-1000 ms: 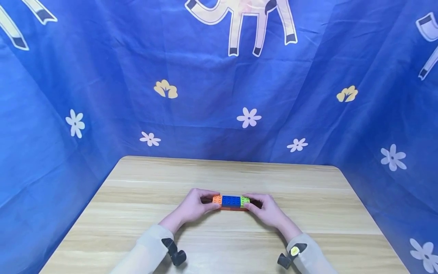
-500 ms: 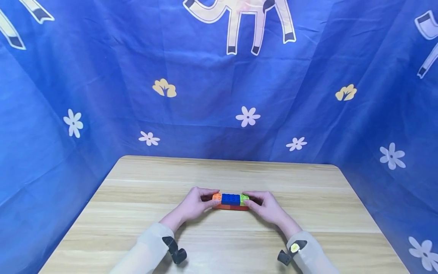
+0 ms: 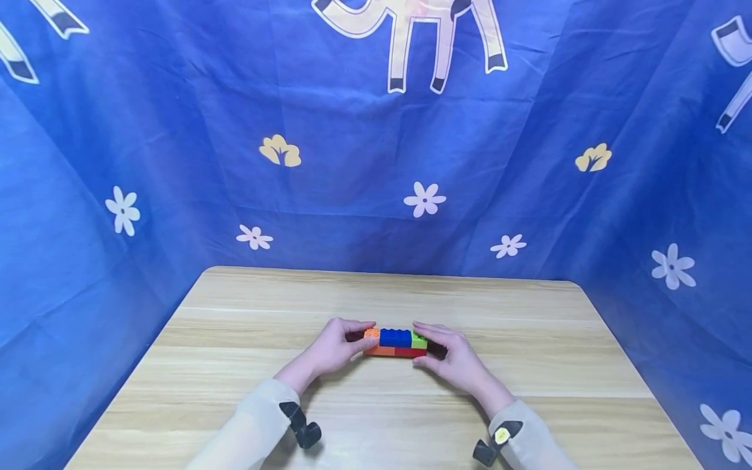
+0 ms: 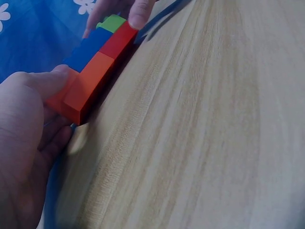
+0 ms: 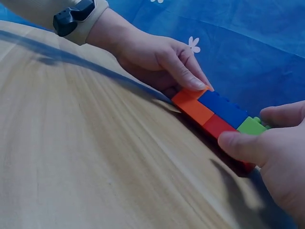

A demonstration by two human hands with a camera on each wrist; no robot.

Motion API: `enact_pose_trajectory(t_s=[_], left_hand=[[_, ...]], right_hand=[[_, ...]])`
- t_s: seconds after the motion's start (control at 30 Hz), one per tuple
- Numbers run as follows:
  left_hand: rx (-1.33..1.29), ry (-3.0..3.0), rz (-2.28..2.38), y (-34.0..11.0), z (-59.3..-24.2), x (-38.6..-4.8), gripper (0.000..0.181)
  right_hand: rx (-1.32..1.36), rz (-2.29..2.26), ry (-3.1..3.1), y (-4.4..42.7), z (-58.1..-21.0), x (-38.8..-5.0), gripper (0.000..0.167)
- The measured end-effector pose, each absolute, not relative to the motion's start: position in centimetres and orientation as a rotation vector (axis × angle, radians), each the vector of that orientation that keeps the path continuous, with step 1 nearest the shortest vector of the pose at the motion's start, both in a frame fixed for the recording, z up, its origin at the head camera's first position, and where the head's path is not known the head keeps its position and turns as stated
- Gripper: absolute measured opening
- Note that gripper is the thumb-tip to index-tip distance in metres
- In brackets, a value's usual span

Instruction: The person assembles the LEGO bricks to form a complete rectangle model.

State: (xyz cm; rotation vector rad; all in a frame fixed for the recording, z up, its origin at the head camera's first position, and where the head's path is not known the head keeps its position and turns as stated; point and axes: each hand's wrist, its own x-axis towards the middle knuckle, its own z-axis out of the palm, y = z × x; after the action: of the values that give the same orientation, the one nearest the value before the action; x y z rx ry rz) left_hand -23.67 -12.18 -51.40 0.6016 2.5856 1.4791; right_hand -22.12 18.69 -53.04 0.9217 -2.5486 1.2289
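A two-layer row of toy building bricks lies between my hands mid-table in the head view. Its upper layer has an orange brick (image 3: 372, 333), a blue brick (image 3: 395, 337) and a lime green brick (image 3: 419, 341). Below them are a longer orange brick (image 4: 88, 82) and a red brick (image 5: 220, 130). My left hand (image 3: 331, 346) pinches the orange end, thumb in front and fingers behind. At the other end my right hand (image 3: 458, 359) has its thumb against the red brick and its fingers behind the green one. Whether the row touches the table is unclear.
The pale wood-grain table (image 3: 376, 418) has rounded far corners. A blue cloth (image 3: 352, 196) with white flowers and animal figures hangs behind it and along both sides. Small black devices are strapped at both wrists, over light sleeves.
The brick row has tipped so that more of its front side shows in the head view. My right thumb has slid from the green brick down to the lower layer. The left grip stays similar.
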Motion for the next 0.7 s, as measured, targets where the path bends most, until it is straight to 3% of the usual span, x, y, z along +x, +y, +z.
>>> enact_pose_trajectory(t_s=[0.33,0.7], left_hand=[[0.595,2.595,1.456,-11.98,-51.33,-23.53,0.049],[0.820,2.782,1.273,-12.17,-51.36,-22.92,0.069]], right_hand=[[0.871,1.240,-2.538,18.70,-53.35,-22.00,0.054],[0.848,1.256,-2.583,18.80,-53.14,-22.19,0.055]])
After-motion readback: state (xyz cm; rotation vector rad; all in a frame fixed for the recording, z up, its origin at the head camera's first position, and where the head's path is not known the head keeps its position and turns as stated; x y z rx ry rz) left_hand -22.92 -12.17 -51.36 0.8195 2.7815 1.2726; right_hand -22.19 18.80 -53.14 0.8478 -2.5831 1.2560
